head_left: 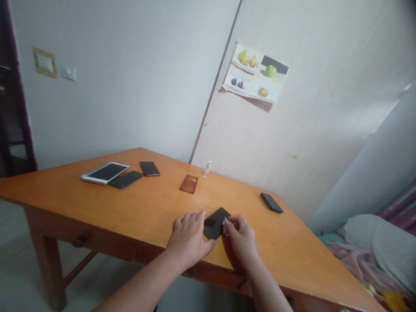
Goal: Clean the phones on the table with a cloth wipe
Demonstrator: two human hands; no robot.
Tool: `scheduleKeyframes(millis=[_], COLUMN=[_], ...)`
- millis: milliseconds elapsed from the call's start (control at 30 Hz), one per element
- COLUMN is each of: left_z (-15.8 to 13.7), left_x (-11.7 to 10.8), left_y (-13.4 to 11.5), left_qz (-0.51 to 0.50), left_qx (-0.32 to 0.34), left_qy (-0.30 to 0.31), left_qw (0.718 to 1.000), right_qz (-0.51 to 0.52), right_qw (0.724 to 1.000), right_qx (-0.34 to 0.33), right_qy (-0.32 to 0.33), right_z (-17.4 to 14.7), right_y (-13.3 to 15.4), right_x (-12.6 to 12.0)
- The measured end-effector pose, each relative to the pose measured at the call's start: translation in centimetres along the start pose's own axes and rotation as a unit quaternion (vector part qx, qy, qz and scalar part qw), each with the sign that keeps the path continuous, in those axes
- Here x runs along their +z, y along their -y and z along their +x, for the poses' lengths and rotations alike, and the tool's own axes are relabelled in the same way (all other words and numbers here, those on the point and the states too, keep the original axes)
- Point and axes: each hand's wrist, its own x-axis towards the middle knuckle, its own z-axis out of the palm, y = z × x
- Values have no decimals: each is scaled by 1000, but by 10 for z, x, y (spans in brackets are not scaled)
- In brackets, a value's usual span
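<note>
A black smartphone (214,225) lies face up near the front edge of the table, its dark screen reflecting light. My left hand (190,238) grips its left side, with the thumb at the near corner and the fingers along the far left edge. In my right hand (242,238) a small white cloth or tissue (225,226) is pinched between thumb and fingers, held against the right side of the screen. The fingers hide part of the cloth, so its full shape cannot be seen.
On the wooden table (146,212) lie a white tablet (105,172), dark phones (126,179) (150,168), a brown card-like case (189,183) and a black wallet-like item (271,203). A small clear spray bottle (207,169) stands near the wall. Bedding (377,247) is at right.
</note>
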Motion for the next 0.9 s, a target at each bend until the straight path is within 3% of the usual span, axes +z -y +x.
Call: scheduleKeyframes(millis=[133,333,433,633,800,900], left_z=[0,-1,-1,-1,-1,-1], left_x=[1,2,0,-1,1,1], left_y=[0,0,-1,-3,-2,-3], left_qz=[-2,-18,-14,-10,-20,-25], left_qx=[-14,-12,-10,-11,-12,-11], left_qy=[2,10,14,8,-7,1], left_qw=[1000,1000,1000,1000,1000,1000], right_qz=[-174,-197,-223,-289,-234,-231], right_qw=[983,951,940,941,935,937], right_qx=[-61,-170,-142,-49,-128,-122], right_qy=[11,169,214,167,232,231], right_z=[5,-31,-28,4,-20,-17], right_y=[7,23,21,8,20,13], right_x=[4,-4,-14,-23,-13,-17])
